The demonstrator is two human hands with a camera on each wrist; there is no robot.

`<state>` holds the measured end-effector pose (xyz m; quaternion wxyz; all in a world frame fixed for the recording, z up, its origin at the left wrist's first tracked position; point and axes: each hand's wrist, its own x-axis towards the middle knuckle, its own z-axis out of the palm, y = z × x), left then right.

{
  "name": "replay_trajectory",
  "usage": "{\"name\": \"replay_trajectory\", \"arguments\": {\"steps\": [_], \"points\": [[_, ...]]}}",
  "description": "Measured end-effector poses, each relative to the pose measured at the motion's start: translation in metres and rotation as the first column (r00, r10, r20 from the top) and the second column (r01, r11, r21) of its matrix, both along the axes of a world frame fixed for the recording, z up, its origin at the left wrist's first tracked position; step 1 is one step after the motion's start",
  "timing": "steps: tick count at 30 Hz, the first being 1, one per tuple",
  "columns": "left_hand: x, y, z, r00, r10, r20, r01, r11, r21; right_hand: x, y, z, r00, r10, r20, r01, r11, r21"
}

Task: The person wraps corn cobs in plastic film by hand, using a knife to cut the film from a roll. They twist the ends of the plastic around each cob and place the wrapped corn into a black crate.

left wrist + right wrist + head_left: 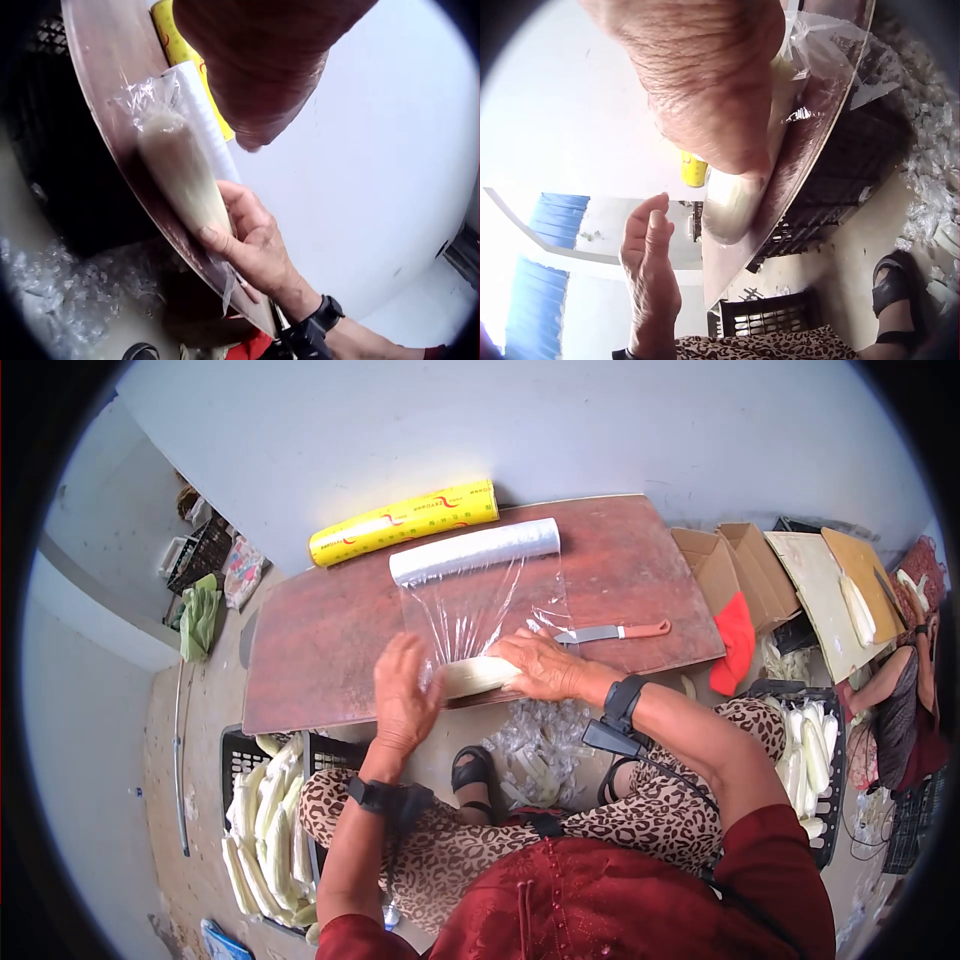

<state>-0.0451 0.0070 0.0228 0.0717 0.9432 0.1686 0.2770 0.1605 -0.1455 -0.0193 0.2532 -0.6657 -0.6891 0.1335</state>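
Clear film [480, 600] stretches in creases from the white film roll [475, 550] on the reddish-brown worktop [320, 650] towards a long pale vegetable [480, 676]. That vegetable lies on the person's side of the film roll, along the worktop's near edge, with glossy film against it. Nearer the person than the roll, the right hand [543, 663] has its grip closed round the vegetable's right part, the thumb on one side and the fingers on the other. The left hand [405, 688] is lifted, nearer the person than the roll's left end; its grip is relaxed, the fingers lightly bent and apart from the vegetable. To the right of the roll, and nearer the person, lies an orange-handled knife [610, 632], its blade just beside the right hand. Behind the roll rests a yellow carton [405, 525] with red markings. Right of the roll, past the worktop's edge, are a red cloth [735, 645] and a cardboard box [745, 575]. Lower left of the roll, a black crate [241, 750] holds more pale vegetables [270, 810]. Crumpled plastic [545, 745] lies on the floor, lower than the roll.
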Motion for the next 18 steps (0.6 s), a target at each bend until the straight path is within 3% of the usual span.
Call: {"name": "replay_trajectory", "arguments": {"steps": [1,4,7,11,14,18], "points": [[0.003,-0.009,0.003,0.994,-0.093,-0.056,0.094,0.996,0.006,0.001,0.0,0.0,1.0,0.007,-0.012,-0.007,1.0,0.002],[0.005,-0.018,-0.005,0.927,-0.162,-0.338,0.14,0.986,-0.09,0.0,0.0,0.002,1.0,0.005,0.001,-0.005,1.0,0.009],[0.001,-0.012,-0.013,0.917,-0.127,-0.378,0.118,0.992,-0.045,0.0,-0.001,0.006,1.0,0.004,0.022,-0.003,0.999,-0.048],[-0.006,-0.002,-0.02,0.912,-0.065,-0.406,0.074,0.997,0.006,0.0,0.001,-0.001,1.0,0.001,0.007,-0.001,1.0,0.004],[-0.01,0.007,-0.027,0.935,-0.056,-0.349,0.068,0.997,0.021,0.002,0.002,-0.001,1.0,0.006,-0.001,-0.006,1.0,-0.01],[-0.014,0.018,-0.025,0.905,-0.027,-0.425,0.027,1.0,-0.006,0.004,0.003,0.002,0.999,0.024,-0.032,-0.025,0.999,-0.027]]}}
